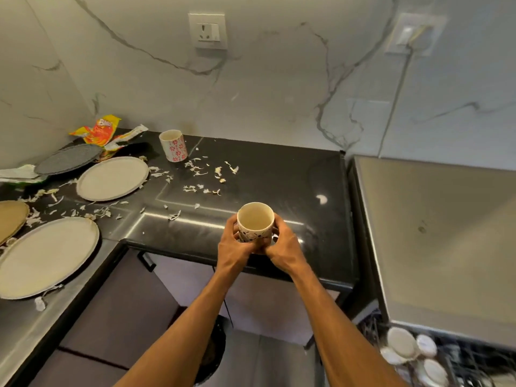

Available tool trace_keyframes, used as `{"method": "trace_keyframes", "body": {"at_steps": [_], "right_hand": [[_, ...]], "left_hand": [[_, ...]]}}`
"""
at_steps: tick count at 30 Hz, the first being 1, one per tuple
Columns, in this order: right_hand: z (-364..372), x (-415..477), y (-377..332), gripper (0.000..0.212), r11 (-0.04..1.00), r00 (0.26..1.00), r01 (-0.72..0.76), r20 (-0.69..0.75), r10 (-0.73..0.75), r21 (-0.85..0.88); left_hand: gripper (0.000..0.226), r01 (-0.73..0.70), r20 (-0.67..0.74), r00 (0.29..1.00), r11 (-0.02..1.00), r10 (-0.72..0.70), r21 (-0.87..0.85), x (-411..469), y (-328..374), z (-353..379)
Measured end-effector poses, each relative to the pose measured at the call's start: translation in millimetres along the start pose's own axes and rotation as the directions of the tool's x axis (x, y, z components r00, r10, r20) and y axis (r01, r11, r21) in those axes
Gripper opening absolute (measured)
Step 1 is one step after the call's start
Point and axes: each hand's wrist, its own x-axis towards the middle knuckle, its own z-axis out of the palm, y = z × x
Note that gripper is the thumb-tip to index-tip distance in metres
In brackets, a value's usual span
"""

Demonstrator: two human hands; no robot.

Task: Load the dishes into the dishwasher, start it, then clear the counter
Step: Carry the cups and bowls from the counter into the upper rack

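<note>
Soft, even indoor light falls on a glossy black bench (pixel 279 174), which throws back a bright streak of glare along its front edge. Wide-angle distortion bends the frame's edges; the dishwasher rack (pixel 474 358) at lower right and a wall socket (pixel 413 33) at upper right are blurred.

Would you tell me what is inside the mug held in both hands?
Inside the mug only bare cream wall shows, no contents; the bottom is hidden behind its near rim.

Orange snack wrapper (pixel 97 132), red brand lettering too blurred to read, nothing else legible
</note>
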Motion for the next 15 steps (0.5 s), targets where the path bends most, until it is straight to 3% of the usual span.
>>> {"method": "trace_keyframes", "body": {"at_steps": [11,15], "right_hand": [[18,-146,10,0.081,0.989,0.974,-0.134,-0.177,0.144,0.066],[8,-191,19,0.079,0.981,0.950,-0.189,-0.243,0.195,0.047]], "left_hand": [[0.090,0.017,0.200,0.980,1.000,-0.016,-0.006,-111,-29,-4],[0.079,0.025,0.286,0.958,1.000,-0.025,0.005,-149,-39,10]]}}
